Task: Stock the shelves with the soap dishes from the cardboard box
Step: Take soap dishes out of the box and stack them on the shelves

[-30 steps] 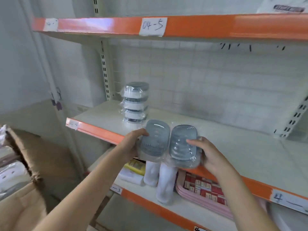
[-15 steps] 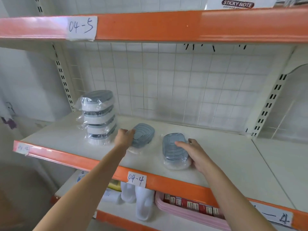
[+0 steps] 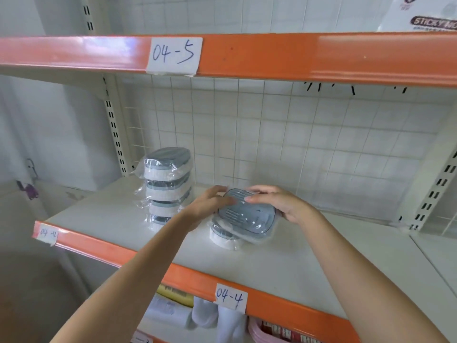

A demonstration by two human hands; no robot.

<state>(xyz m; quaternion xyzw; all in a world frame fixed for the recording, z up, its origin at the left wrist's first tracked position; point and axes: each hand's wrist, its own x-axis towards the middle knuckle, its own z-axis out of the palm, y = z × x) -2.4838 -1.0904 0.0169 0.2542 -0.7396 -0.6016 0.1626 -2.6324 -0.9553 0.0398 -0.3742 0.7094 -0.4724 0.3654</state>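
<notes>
A grey-lidded soap dish (image 3: 247,215) in clear wrap lies tilted on top of a second wrapped soap dish (image 3: 222,237), which sits on the white shelf (image 3: 296,263) labelled 04-4. My left hand (image 3: 210,206) holds the top dish at its left edge, and my right hand (image 3: 282,203) grips its right and far edge. To the left stands a stack of several wrapped soap dishes (image 3: 168,186). The cardboard box is out of view.
The orange upper shelf rail (image 3: 272,55) labelled 04-5 hangs above. A wire grid back panel (image 3: 272,149) closes the rear. White bottles (image 3: 215,318) and a pink tray (image 3: 272,330) sit on the shelf below. Bare shelf surface extends to the right.
Two dishes that sat side by side on the shelf are now stacked: the right-hand dish moved left onto the other, held by both hands. The view has moved closer.
</notes>
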